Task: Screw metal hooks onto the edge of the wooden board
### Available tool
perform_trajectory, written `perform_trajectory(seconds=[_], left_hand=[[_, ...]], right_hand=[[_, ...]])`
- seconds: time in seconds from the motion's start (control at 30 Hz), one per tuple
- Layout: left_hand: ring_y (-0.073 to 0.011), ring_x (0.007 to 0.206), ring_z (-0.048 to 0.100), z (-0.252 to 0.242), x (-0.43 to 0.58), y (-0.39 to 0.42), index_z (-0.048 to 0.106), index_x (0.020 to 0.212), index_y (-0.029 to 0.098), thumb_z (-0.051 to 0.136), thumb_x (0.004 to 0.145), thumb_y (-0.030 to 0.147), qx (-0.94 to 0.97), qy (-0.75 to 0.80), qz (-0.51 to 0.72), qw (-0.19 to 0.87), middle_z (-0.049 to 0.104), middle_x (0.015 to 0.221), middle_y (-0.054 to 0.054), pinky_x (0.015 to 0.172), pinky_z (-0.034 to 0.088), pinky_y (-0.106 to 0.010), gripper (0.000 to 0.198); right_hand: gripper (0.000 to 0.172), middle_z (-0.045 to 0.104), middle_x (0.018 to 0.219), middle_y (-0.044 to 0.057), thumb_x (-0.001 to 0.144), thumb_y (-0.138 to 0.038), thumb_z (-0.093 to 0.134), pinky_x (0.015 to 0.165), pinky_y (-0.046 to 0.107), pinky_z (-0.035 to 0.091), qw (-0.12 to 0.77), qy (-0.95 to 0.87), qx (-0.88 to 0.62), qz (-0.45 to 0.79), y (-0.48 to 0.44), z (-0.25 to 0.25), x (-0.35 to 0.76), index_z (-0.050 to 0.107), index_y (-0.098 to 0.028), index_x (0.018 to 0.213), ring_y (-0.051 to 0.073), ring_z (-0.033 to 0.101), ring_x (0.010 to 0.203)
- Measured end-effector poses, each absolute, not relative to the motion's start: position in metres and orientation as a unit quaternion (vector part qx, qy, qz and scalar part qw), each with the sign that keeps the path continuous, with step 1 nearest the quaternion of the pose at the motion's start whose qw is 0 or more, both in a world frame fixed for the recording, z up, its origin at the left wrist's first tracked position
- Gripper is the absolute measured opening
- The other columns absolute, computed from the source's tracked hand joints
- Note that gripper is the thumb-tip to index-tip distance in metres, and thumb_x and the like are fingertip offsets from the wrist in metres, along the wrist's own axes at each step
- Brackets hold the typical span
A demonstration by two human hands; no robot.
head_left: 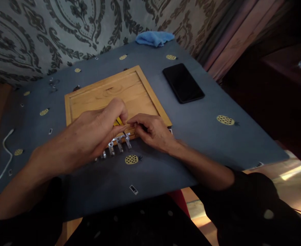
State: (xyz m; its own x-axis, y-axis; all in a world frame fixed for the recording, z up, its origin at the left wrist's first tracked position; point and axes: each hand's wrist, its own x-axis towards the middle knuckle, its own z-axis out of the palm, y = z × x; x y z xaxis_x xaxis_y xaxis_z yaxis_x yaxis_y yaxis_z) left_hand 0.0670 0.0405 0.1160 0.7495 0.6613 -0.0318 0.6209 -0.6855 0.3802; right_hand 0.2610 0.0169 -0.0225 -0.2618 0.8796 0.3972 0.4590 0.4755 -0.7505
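My left hand [94,131] is closed around a small screwdriver [119,120] with a yellow handle. Its thin dark shaft slants down to the right end of a shiny hook rail [119,140]. This rail lies along the near edge of a framed wooden board [101,97], its several hooks sticking out toward me. My right hand [154,132] rests at the board's near right edge, fingers curled and thumb drawn in, close beside the screwdriver tip. Whatever its fingertips hold is too small or hidden to make out. The left part of the rail disappears behind my left hand.
A black phone [183,83] lies right of the board, and a blue cloth [154,38] sits at the table's far edge. Small clear pieces [53,84] lie at the back left. A white cable [7,153] runs along the left side of the blue tablecloth [163,174].
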Motion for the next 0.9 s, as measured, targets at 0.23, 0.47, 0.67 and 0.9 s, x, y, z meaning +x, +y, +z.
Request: perform_trajectory(seconds=[0.23, 0.47, 0.67, 0.9], left_hand=[[-0.0184, 0.086, 0.069, 0.124, 0.051, 0.037, 0.059, 0.106, 0.027, 0.057, 0.097, 0.033, 0.896, 0.412, 0.115, 0.122, 0.071, 0.105, -0.001, 0.063, 0.047, -0.027, 0.011], [-0.0185, 0.086, 0.072, 0.111, 0.017, 0.020, 0.059, 0.105, 0.027, 0.065, 0.094, 0.032, 0.828, 0.491, 0.209, 0.174, 0.075, 0.104, 0.000, 0.061, 0.054, -0.029, 0.013], [-0.0241, 0.092, 0.074, 0.103, 0.007, -0.014, 0.055, 0.106, 0.028, 0.069, 0.090, 0.030, 0.712, 0.592, 0.292, 0.240, 0.076, 0.095, 0.001, 0.070, 0.059, -0.035, 0.022], [-0.0214, 0.095, 0.072, 0.104, 0.030, -0.046, 0.056, 0.106, 0.029, 0.068, 0.092, 0.030, 0.647, 0.618, 0.395, 0.209, 0.072, 0.097, 0.004, 0.078, 0.054, -0.036, 0.018]], right_hand=[[0.032, 0.076, 0.095, 0.007, 0.086, -0.007, 0.047, 0.078, 0.031, 0.055, 0.424, -0.747, -0.445, 0.255, 0.015, -0.022, 0.261, 0.070, -0.015, 0.106, 0.017, 0.070, 0.086], [0.031, 0.077, 0.094, 0.007, 0.086, -0.007, 0.046, 0.075, 0.029, 0.054, 0.434, -0.746, -0.444, 0.242, 0.014, -0.021, 0.261, 0.070, -0.016, 0.103, 0.017, 0.071, 0.084], [0.030, 0.077, 0.093, 0.008, 0.086, -0.005, 0.046, 0.072, 0.029, 0.055, 0.426, -0.761, -0.444, 0.206, 0.015, -0.023, 0.262, 0.071, -0.016, 0.101, 0.018, 0.072, 0.080], [0.029, 0.077, 0.087, 0.014, 0.087, -0.003, 0.045, 0.070, 0.029, 0.054, 0.432, -0.770, -0.430, 0.190, 0.015, -0.020, 0.259, 0.072, -0.009, 0.098, 0.020, 0.072, 0.079]])
